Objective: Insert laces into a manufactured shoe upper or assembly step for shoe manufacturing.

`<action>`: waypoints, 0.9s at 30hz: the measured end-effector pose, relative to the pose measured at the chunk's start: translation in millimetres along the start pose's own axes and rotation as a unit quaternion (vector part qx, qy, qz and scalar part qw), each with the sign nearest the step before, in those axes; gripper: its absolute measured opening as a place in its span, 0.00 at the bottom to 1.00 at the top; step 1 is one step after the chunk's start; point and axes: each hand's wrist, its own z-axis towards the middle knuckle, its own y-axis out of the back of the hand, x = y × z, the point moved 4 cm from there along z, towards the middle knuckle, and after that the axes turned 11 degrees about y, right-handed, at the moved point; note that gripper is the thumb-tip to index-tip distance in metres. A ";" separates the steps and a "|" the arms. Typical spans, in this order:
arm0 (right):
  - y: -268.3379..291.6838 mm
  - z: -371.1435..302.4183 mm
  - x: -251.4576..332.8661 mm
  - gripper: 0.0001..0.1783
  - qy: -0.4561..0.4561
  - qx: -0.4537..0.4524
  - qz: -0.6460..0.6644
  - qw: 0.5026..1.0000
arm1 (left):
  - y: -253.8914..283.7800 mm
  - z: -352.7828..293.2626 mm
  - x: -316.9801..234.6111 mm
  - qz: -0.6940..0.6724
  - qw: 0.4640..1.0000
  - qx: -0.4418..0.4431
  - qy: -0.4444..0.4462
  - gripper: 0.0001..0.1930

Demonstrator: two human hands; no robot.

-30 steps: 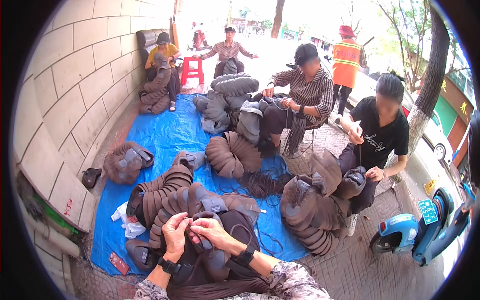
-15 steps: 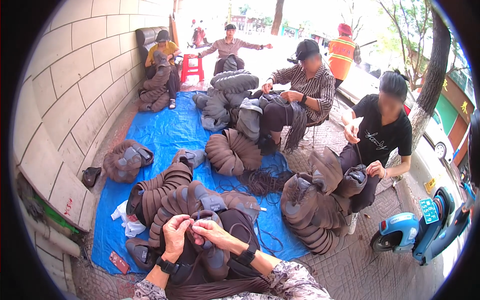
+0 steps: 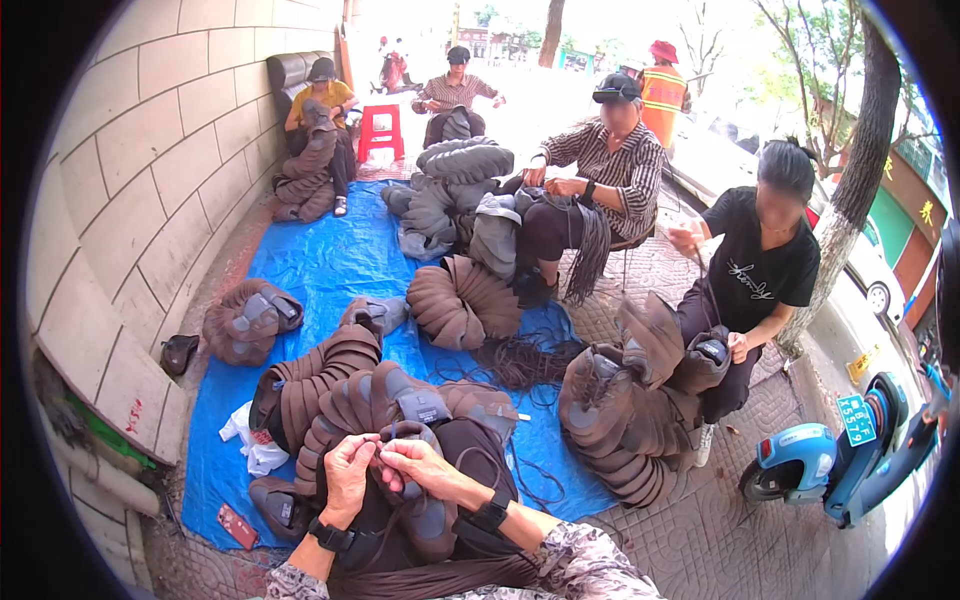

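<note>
Above my lap, my left hand (image 3: 347, 480) and my right hand (image 3: 426, 470) meet with fingertips pinched close together. Between them is what looks like a thin dark shoelace, mostly hidden by the fingers. Just under and behind the hands, a grey-brown shoe upper (image 3: 430, 525) rests on my lap, partly covered by my right hand. A bundle of long brown laces (image 3: 440, 578) lies across my lap. Beyond my hands, a nested row of brown shoe uppers (image 3: 350, 425) curves over the ground sheet, with a grey heel part facing me.
A blue sheet (image 3: 330, 250) carries more stacked uppers (image 3: 465, 305), a loose lace heap (image 3: 525, 360), a white plastic bag (image 3: 252, 440) and a red phone (image 3: 238, 527). Several people sit around with uppers. A blue scooter (image 3: 800, 460) stands right; a block wall (image 3: 150, 150) runs left.
My hands stay pinched together, with only a slight shift of the fingers. The co-worker in black has raised a hand with a lace; the seated person at the back has drawn both arms in.
</note>
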 end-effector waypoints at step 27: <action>1.7 1.9 6.2 0.11 -0.016 0.024 -0.005 1.000 | -11.4 1.7 -17.0 0.016 1.000 0.007 -0.007 0.06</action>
